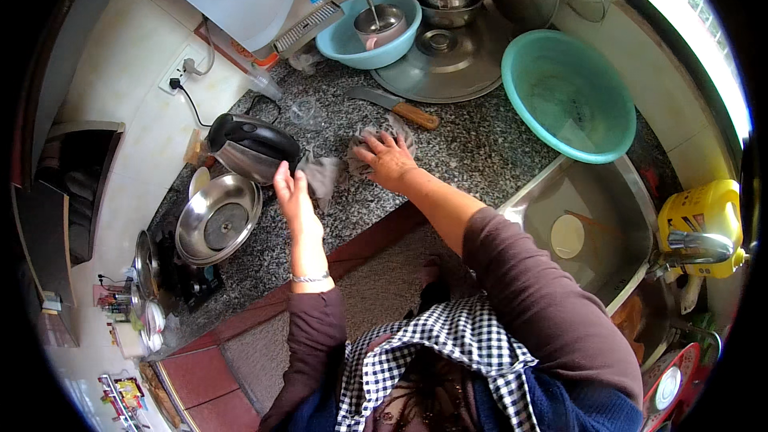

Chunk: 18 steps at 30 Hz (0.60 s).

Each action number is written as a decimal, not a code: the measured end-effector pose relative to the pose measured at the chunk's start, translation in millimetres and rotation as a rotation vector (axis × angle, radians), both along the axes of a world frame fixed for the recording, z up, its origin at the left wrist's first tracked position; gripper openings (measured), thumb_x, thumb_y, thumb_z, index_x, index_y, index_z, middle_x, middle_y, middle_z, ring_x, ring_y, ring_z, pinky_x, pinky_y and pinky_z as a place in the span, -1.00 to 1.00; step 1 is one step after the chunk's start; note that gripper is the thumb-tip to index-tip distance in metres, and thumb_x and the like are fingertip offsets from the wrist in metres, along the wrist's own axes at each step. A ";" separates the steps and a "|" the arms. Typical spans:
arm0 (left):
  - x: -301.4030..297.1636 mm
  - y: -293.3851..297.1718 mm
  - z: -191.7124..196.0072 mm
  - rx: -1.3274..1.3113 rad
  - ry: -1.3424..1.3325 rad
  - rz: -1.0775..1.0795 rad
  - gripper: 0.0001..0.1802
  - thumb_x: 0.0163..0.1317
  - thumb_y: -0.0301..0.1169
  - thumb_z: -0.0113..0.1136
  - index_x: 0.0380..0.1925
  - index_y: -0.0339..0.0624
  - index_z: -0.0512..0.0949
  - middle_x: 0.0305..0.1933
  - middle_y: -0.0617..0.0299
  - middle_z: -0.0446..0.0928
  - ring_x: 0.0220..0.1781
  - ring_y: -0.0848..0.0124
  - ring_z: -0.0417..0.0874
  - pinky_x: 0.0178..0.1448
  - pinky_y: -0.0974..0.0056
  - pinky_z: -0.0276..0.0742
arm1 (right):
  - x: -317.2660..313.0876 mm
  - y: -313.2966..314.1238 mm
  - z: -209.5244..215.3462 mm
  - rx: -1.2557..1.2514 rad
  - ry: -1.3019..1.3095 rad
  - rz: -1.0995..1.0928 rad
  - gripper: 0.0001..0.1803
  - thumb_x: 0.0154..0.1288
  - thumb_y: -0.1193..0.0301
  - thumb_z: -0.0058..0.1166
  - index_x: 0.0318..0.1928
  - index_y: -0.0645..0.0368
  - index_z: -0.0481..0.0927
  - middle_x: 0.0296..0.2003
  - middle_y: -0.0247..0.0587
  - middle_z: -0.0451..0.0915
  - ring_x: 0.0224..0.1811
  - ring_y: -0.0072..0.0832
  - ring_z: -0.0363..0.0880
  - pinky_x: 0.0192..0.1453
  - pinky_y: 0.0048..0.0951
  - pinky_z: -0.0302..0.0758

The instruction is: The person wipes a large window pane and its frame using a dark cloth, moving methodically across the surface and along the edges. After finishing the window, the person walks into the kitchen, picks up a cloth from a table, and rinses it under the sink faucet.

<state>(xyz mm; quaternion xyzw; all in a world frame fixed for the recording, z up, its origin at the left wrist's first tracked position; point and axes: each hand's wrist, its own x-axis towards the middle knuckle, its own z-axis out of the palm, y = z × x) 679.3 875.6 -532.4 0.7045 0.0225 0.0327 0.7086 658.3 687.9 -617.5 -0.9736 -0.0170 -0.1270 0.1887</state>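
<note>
My right hand (pixel 390 162) presses down on a bunched grey cloth (pixel 406 134) on the speckled countertop, its fingers curled over the fabric. A knife (pixel 412 114) with a wooden handle lies just beyond that cloth, its blade toward the left. My left hand (pixel 296 202) is held near the counter's front edge, fingers stretched out and apart. Right beside it lies a second crumpled grey cloth (pixel 322 178); whether the hand touches it I cannot tell. The black and steel electric kettle (pixel 254 146) stands just past the left fingertips.
A steel basin (pixel 218 220) sits left of the kettle. Behind are a light-blue basin (pixel 336 52) holding a cup and bowl, a large steel lid (pixel 452 72) and a green basin (pixel 570 96). At right are the sink (pixel 592 192), faucet (pixel 700 246) and yellow jug (pixel 708 206).
</note>
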 end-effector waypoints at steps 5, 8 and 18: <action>-4.1 -1.6 -28.4 0.102 -0.092 -0.152 -0.48 0.39 -0.36 0.10 0.33 -0.11 0.32 0.42 0.10 0.30 0.42 0.27 0.30 0.44 0.10 0.19 | -18.5 -14.3 1.1 -0.183 0.310 0.087 -0.58 0.24 0.36 0.08 0.13 -0.26 0.55 0.14 -0.32 0.51 0.30 -0.13 0.37 0.30 0.03 0.31; -32.3 -25.3 -23.8 0.079 0.013 -0.364 -0.52 0.41 -0.31 0.08 0.30 -0.10 0.35 0.40 0.14 0.32 0.39 0.26 0.33 0.42 0.09 0.21 | -90.4 -28.6 -12.1 0.026 0.143 0.077 -0.68 0.21 0.36 0.09 0.01 -0.13 0.57 0.00 -0.26 0.54 0.20 -0.11 0.42 0.27 0.06 0.34; -159.5 -177.2 -40.9 -0.273 0.836 -1.409 -0.36 0.36 0.14 0.07 0.25 -0.05 0.42 0.14 0.27 0.55 0.16 0.39 0.55 0.25 0.20 0.46 | -309.9 -68.7 54.0 2.017 -0.163 -0.343 -0.61 0.43 0.31 0.05 0.18 0.18 0.41 0.00 -0.29 0.52 0.07 -0.57 0.44 0.15 -0.41 0.43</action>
